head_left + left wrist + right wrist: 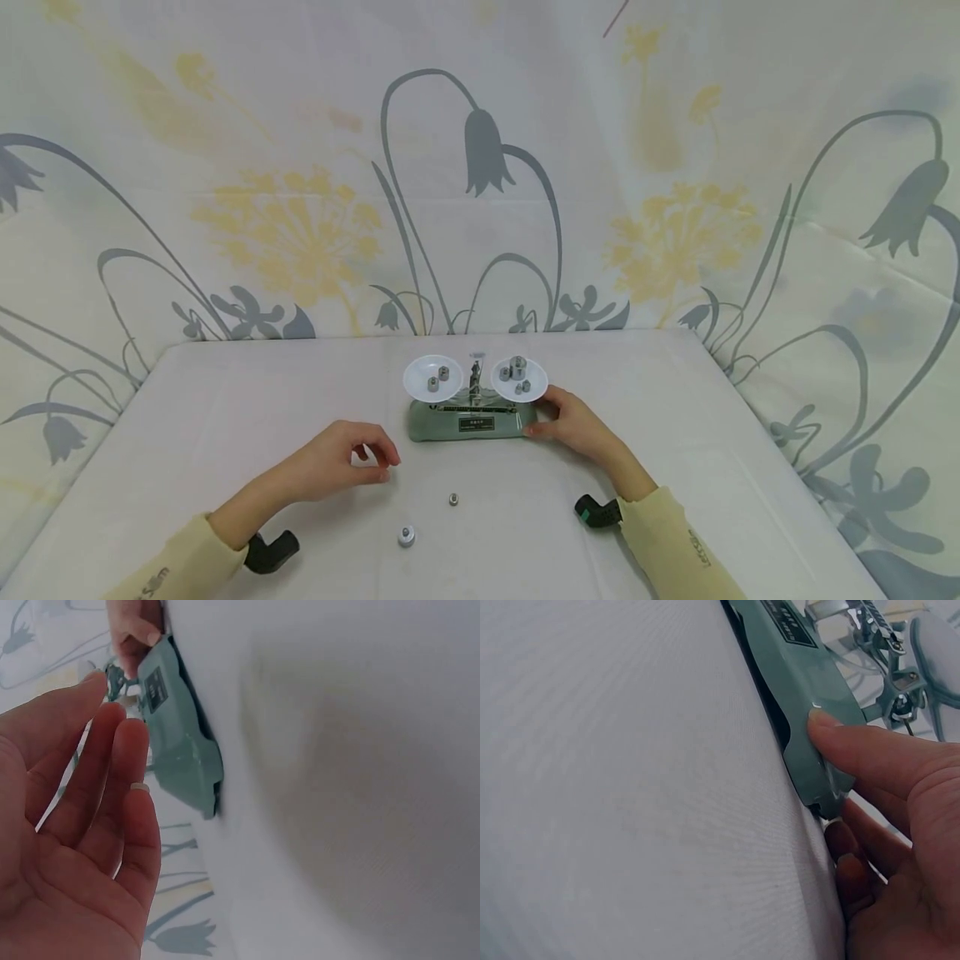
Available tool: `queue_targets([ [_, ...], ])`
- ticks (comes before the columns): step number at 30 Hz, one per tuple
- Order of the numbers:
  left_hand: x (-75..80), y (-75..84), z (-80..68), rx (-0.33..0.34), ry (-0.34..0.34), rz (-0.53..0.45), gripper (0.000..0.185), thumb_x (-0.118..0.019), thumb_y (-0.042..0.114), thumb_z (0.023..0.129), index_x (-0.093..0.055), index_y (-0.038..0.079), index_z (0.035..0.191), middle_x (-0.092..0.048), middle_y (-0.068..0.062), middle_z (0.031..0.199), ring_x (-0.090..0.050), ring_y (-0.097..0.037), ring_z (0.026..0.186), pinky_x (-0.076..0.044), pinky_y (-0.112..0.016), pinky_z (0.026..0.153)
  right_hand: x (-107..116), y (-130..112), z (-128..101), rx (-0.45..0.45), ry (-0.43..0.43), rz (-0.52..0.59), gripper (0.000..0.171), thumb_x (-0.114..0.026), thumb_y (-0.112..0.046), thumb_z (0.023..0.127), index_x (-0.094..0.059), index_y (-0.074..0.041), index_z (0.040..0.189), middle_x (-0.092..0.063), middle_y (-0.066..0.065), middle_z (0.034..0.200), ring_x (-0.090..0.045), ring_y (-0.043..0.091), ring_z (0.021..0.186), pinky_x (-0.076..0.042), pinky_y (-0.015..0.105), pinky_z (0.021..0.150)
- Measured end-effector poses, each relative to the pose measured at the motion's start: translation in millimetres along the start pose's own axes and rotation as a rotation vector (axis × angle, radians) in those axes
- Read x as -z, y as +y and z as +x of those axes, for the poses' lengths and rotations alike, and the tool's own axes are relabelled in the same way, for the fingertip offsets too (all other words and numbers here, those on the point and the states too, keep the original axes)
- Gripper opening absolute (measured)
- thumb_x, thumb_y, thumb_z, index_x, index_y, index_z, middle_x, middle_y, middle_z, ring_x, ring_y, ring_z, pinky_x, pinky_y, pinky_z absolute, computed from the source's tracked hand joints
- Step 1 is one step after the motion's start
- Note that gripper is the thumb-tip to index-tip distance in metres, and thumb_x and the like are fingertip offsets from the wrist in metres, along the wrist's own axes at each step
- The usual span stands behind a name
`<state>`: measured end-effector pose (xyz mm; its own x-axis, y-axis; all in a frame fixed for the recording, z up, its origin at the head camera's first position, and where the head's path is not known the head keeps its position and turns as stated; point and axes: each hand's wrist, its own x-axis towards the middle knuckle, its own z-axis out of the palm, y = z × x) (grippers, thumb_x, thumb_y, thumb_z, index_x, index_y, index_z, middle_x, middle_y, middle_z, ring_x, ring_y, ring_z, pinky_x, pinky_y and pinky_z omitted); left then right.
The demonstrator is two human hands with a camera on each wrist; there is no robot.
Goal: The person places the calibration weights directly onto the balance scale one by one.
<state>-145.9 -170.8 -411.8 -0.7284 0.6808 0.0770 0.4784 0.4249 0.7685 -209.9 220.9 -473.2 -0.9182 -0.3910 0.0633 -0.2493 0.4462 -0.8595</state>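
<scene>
A green balance scale (472, 425) with two white pans stands at the middle of the table. Two metal weights (438, 379) sit in its left pan (415, 379); several weights (517, 367) of mixed sizes are in the right pan (537, 387). My right hand (577, 423) grips the right end of the scale's base, thumb (847, 739) on the front face and fingers around the end. To the left of the base, my left hand (345, 458) hovers with loosely bent fingers (139, 817) and holds nothing.
On the white tablecloth (510, 550), in front of the scale, stand a small metal weight (453, 499) and a larger one (406, 536). Black wrist cameras (272, 552) are on both forearms. Behind the table hangs a flower-patterned curtain (337, 125).
</scene>
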Motion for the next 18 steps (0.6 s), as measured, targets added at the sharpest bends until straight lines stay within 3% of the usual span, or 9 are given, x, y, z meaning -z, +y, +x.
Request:
queue_targets([
  [4,-10.6,-3.0,-2.0,0.000,-0.042,-0.031,0.012,-0.075,0.010,0.089,-0.071,0.013,0.100,-0.071,-0.001,0.095,-0.063,-0.007,0.087,-0.051,-0.030,0.078,0.7,-1.6,0.6,-0.002,0.000,-0.001,0.064,-0.085,-0.013,0.076,-0.058,0.001,0.132,-0.055,0.017,0.139,-0.042,0.038,0.137,-0.031,0.053,0.113],
  [12,-33.0,-7.5,-9.4,-0.066,-0.100,-0.110,0.011,-0.074,0.013,0.090,-0.072,0.015,0.100,-0.070,0.004,0.095,-0.063,-0.007,0.087,-0.052,-0.027,0.076,0.0,-1.1,0.4,-0.008,0.001,0.002,0.064,-0.085,-0.011,0.076,-0.058,0.003,0.132,-0.055,0.018,0.140,-0.042,0.038,0.137,-0.030,0.053,0.113],
  [18,-42.7,-9.3,-13.3,-0.061,-0.152,-0.190,0.014,-0.075,0.012,0.088,-0.072,0.016,0.101,-0.070,0.006,0.096,-0.063,-0.012,0.089,-0.052,-0.027,0.078,-0.1,-0.3,0.2,-0.008,0.006,0.001,0.064,-0.085,-0.012,0.076,-0.058,0.002,0.132,-0.056,0.017,0.139,-0.042,0.037,0.137,-0.030,0.053,0.113],
])
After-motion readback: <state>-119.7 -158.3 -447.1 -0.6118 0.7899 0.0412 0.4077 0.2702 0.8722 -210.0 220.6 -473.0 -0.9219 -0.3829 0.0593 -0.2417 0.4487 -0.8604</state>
